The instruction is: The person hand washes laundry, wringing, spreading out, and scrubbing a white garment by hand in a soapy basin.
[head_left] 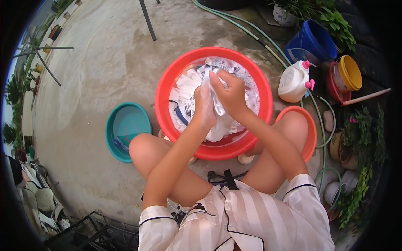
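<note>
Between my knees stands a large red basin (164, 83) holding soapy water (252, 90) and white clothes (186, 87). My right hand (231, 92) is closed in a fist around a wet white garment (217, 105), thumb on top. Close against it, my left hand (203, 105) grips the same garment, with suds on its fingers and wrist. The garment hangs from both hands onto the laundry below. Part of the cloth inside the fists is hidden. A dark blue band (181, 116) shows on the clothes at the basin's left side.
A teal basin (109, 138) with water sits to the left, an orange basin (312, 136) by my right knee. At right are a detergent jug (292, 83), a blue bucket (298, 47), a yellow bucket (350, 73), a green hose (268, 47) and potted plants (337, 27).
</note>
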`<action>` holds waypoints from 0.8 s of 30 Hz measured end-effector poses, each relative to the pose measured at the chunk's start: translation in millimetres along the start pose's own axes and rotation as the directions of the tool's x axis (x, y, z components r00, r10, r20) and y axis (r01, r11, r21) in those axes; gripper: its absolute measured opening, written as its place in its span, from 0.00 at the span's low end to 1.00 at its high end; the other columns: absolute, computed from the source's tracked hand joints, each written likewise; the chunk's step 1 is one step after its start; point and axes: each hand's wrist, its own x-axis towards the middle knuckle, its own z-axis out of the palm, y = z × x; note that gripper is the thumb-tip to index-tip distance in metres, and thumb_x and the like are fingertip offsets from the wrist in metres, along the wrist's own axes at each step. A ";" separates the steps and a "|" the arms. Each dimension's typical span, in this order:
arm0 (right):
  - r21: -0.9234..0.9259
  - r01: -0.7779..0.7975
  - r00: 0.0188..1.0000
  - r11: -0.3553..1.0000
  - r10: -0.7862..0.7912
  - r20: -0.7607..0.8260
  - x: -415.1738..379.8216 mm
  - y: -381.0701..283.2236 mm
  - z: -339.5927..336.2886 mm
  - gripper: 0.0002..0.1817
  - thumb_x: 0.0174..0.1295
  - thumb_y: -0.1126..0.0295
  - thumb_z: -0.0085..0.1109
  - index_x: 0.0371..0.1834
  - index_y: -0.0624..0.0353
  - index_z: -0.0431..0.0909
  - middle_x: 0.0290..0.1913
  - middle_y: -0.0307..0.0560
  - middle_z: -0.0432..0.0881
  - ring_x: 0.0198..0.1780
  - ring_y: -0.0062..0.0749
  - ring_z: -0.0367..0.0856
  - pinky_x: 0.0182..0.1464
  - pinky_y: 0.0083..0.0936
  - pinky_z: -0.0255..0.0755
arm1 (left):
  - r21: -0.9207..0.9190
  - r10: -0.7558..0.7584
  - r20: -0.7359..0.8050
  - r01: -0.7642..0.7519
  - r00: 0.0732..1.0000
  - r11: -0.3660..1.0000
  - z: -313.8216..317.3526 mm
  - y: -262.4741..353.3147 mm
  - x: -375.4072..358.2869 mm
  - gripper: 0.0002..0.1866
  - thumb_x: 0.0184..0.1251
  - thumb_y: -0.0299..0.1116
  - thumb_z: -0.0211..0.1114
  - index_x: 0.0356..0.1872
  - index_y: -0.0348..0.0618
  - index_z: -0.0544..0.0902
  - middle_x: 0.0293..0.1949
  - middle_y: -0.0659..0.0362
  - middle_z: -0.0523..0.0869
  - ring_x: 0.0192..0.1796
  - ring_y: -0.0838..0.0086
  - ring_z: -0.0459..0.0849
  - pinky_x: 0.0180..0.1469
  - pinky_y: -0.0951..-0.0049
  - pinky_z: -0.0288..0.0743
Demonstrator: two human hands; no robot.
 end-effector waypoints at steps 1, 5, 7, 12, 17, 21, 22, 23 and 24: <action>-0.022 0.068 0.997 0.997 -0.067 0.023 -5.5 -6.4 0.7 0.16 0.57 0.69 0.57 0.16 0.65 0.66 0.13 0.45 0.63 0.16 0.28 0.59 0.21 0.25 0.57 | -0.048 0.038 0.013 -0.037 0.999 0.998 -2.0 2.0 4.9 0.14 0.68 0.43 0.48 0.37 0.43 0.74 0.31 0.64 0.75 0.33 0.80 0.75 0.35 0.77 0.72; -0.023 0.399 0.904 0.917 -0.389 0.178 -21.6 -17.6 4.2 0.14 0.53 0.71 0.58 0.14 0.62 0.67 0.13 0.50 0.65 0.15 0.41 0.66 0.19 0.29 0.59 | -0.023 0.034 0.045 -0.033 0.998 0.999 -47.1 -11.0 50.9 0.11 0.66 0.42 0.49 0.30 0.48 0.73 0.24 0.68 0.72 0.25 0.81 0.71 0.26 0.80 0.67; -0.042 0.276 0.955 0.960 -0.269 0.126 -18.3 -13.2 5.6 0.16 0.54 0.67 0.58 0.13 0.60 0.68 0.14 0.51 0.68 0.15 0.42 0.69 0.18 0.30 0.61 | -0.035 0.023 0.041 -0.021 0.999 0.999 -34.6 -6.6 37.8 0.11 0.67 0.41 0.49 0.31 0.48 0.73 0.26 0.68 0.72 0.28 0.82 0.72 0.29 0.79 0.66; 0.157 -0.118 0.992 0.981 0.125 -0.036 12.4 8.8 0.4 0.17 0.57 0.65 0.56 0.17 0.65 0.68 0.13 0.51 0.65 0.15 0.34 0.59 0.21 0.28 0.59 | 0.069 -0.011 0.024 0.010 1.000 0.998 -1.8 -10.7 -1.5 0.17 0.70 0.42 0.44 0.47 0.41 0.72 0.42 0.60 0.77 0.43 0.76 0.77 0.45 0.73 0.72; 0.100 -0.180 0.981 0.979 0.186 -0.050 9.1 11.0 0.8 0.17 0.58 0.64 0.56 0.17 0.64 0.69 0.13 0.49 0.64 0.16 0.31 0.59 0.22 0.27 0.59 | 0.065 0.033 -0.055 -0.029 0.998 0.997 1.3 -13.2 -0.1 0.16 0.69 0.41 0.46 0.44 0.39 0.74 0.37 0.62 0.77 0.39 0.80 0.74 0.41 0.75 0.69; -0.028 0.153 0.985 0.988 -0.150 0.081 -12.8 -10.3 2.1 0.15 0.56 0.68 0.57 0.16 0.63 0.68 0.13 0.48 0.66 0.16 0.31 0.64 0.21 0.25 0.59 | -0.011 -0.007 0.000 0.007 1.000 1.000 -22.9 -11.1 26.3 0.12 0.67 0.41 0.47 0.36 0.44 0.74 0.33 0.64 0.76 0.34 0.81 0.75 0.34 0.77 0.69; -0.037 0.246 0.963 0.969 -0.240 0.119 -18.2 -14.0 2.9 0.15 0.55 0.67 0.57 0.15 0.62 0.69 0.14 0.50 0.67 0.16 0.38 0.66 0.20 0.28 0.60 | 0.003 -0.023 0.007 0.023 1.000 1.000 -39.6 -17.4 41.1 0.11 0.67 0.41 0.47 0.34 0.46 0.74 0.32 0.64 0.76 0.33 0.81 0.75 0.33 0.77 0.69; -0.042 0.337 0.932 0.941 -0.327 0.157 -20.6 -15.7 3.4 0.15 0.53 0.66 0.58 0.14 0.60 0.69 0.14 0.51 0.69 0.15 0.44 0.69 0.19 0.30 0.61 | 0.017 -0.039 0.013 0.039 0.999 0.999 -48.3 -21.1 48.3 0.11 0.67 0.41 0.48 0.33 0.47 0.74 0.31 0.65 0.75 0.32 0.81 0.75 0.32 0.77 0.69; -0.050 0.359 0.923 0.932 -0.346 0.169 -20.4 -15.4 3.6 0.15 0.53 0.66 0.58 0.14 0.60 0.69 0.13 0.50 0.69 0.15 0.42 0.69 0.19 0.29 0.61 | 0.019 -0.048 -0.024 0.048 0.999 0.999 -43.6 -18.4 44.3 0.11 0.67 0.41 0.48 0.34 0.46 0.74 0.31 0.64 0.75 0.33 0.81 0.75 0.32 0.77 0.69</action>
